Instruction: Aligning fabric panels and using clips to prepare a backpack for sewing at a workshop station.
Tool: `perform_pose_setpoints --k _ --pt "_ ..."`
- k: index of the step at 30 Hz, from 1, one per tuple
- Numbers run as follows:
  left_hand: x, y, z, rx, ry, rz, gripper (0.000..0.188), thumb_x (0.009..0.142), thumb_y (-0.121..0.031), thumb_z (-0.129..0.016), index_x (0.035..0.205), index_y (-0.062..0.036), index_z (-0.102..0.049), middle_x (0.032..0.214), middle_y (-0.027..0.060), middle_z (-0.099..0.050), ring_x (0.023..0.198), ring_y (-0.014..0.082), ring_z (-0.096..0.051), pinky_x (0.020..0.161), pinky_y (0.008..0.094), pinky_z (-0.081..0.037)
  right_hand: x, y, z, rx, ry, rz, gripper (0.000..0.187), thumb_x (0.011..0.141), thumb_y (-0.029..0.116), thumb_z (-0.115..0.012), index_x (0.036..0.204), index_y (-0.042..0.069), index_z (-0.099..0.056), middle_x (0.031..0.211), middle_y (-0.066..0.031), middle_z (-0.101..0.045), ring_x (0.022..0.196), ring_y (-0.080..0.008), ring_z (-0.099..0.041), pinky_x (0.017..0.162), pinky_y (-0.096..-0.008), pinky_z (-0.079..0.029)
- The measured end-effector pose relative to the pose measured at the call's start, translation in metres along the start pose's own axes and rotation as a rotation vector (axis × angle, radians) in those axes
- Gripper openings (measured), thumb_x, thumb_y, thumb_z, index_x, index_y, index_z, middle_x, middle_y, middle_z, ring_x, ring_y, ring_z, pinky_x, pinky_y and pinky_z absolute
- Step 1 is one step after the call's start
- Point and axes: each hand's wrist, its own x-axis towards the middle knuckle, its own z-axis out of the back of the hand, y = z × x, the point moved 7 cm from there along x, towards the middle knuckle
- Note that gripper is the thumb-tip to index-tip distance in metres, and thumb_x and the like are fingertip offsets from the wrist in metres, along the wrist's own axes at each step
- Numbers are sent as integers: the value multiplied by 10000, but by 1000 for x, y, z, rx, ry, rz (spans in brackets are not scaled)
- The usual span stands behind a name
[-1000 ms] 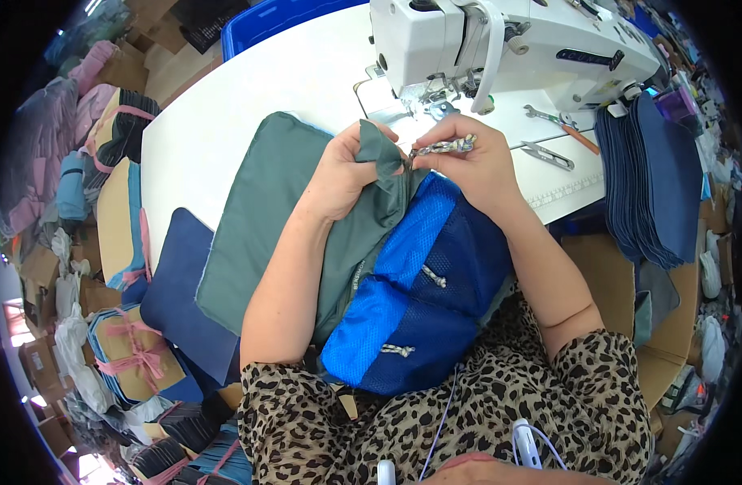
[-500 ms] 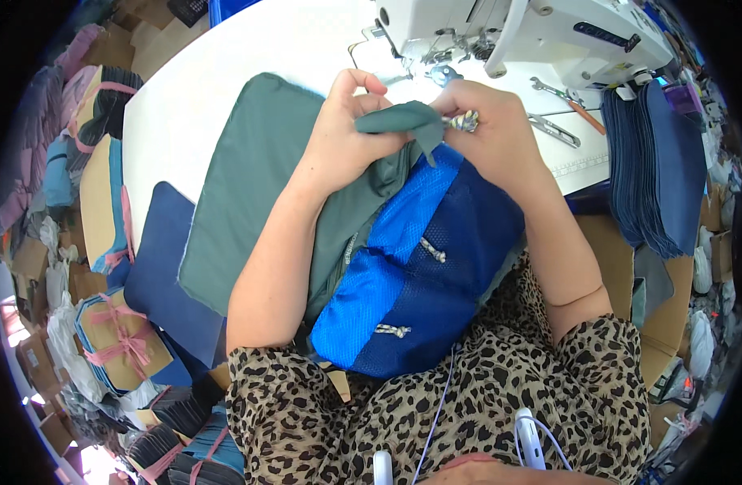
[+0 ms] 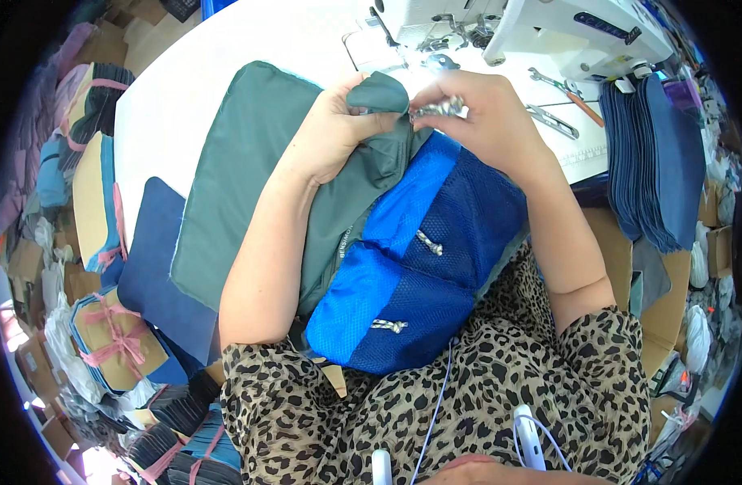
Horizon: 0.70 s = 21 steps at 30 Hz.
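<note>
A dark green fabric piece [image 3: 241,162] spreads over the table's near edge, joined to a blue fabric pouch [image 3: 415,275] with lighter and darker panels that rests toward my lap. Two patterned cord pulls hang on the pouch. My left hand [image 3: 338,133] pinches a bunched, folded part of the green fabric between thumb and fingers. Close beside it, my right hand [image 3: 480,109] grips a light patterned cord [image 3: 448,107], its fingertips meeting the fabric edge by my left thumb. What exactly lies between the right fingertips is hidden.
Behind my hands stands a white sewing machine [image 3: 589,40] on the white table [image 3: 169,97]. A screwdriver [image 3: 585,107] and a metal tool [image 3: 553,121] lie to the right. A stack of navy panels [image 3: 654,162] hangs at the right edge; tied bundles [image 3: 124,339] sit at left.
My right hand has moved slightly left and closer to my left hand. The green fold has turned upward over my left fingers, and the fabric has shifted a little.
</note>
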Motion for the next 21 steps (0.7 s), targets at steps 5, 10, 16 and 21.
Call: perform_pose_setpoints --k 5,10,16,21 --pt "2 -2 0 21 53 -16 391 733 103 -600 1097 -25 -531 924 72 -622 858 135 -597 747 238 -477 1 -1 2 7 -13 26 122 770 139 -635 880 85 -626 698 -99 -624 656 -255 -617 576 -315 -458" --pt "3 -4 -3 0 39 -44 431 703 101 -657 1094 -29 -531 898 80 -631 845 142 -607 754 250 -487 7 -2 2 105 -50 22 109 786 162 -615 851 75 -621 711 -104 -632 676 -261 -626 590 -322 -469" --pt "2 -1 -4 38 18 -55 416 684 118 -655 1054 -46 -559 924 49 -605 833 124 -589 729 243 -483 15 -4 -8 104 -79 40 136 790 193 -606 823 61 -613 709 -130 -626 672 -284 -622 595 -336 -475" --pt "2 3 6 -68 18 29 444 644 164 -421 1035 -8 -540 909 64 -583 818 144 -575 736 253 -473 -8 -21 3 201 -144 -223 197 791 216 -621 883 42 -620 832 -119 -642 747 -249 -627 636 -321 -476"
